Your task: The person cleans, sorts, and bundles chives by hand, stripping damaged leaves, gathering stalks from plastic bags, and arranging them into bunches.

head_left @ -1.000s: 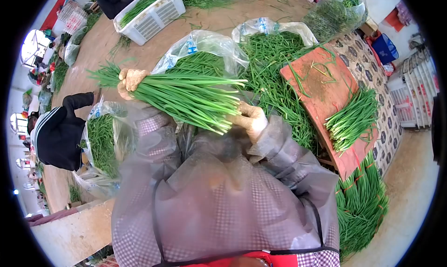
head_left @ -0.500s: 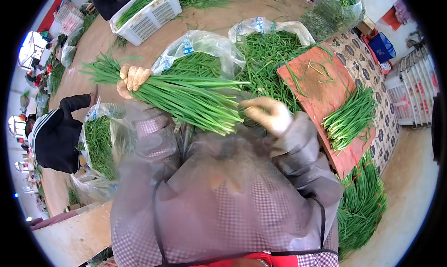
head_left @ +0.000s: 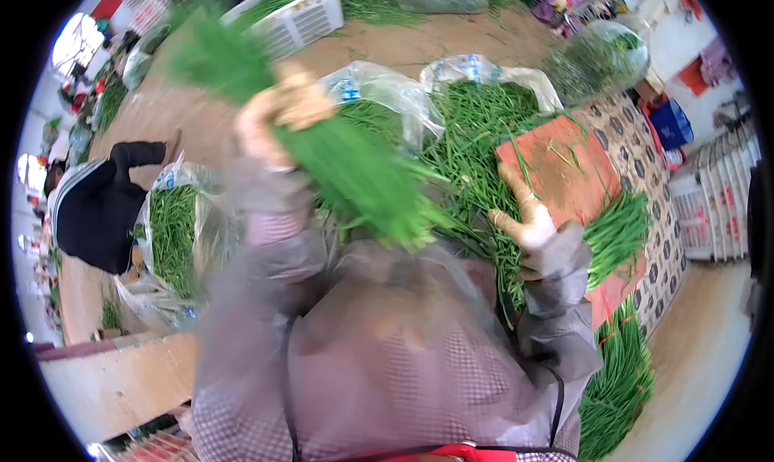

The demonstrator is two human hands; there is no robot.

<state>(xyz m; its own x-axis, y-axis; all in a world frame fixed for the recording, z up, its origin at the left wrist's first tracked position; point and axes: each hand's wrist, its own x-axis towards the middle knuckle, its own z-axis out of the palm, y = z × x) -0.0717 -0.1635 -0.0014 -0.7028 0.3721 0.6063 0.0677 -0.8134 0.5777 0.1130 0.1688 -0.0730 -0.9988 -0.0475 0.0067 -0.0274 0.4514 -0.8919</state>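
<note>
Our left hand (head_left: pixel 282 115) grips the blurred green bunch (head_left: pixel 355 172); our right hand (head_left: pixel 528 216), empty, fingers spread, nears the red board (head_left: pixel 560 168).

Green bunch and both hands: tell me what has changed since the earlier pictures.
The left hand has swung up and to the right with the green bunch, which now slants more steeply, leafy end high. The right hand has come away from the stalk ends and moved right, open, to the red board. The left hand's grip and the bunch on the board stay as they were.
</note>
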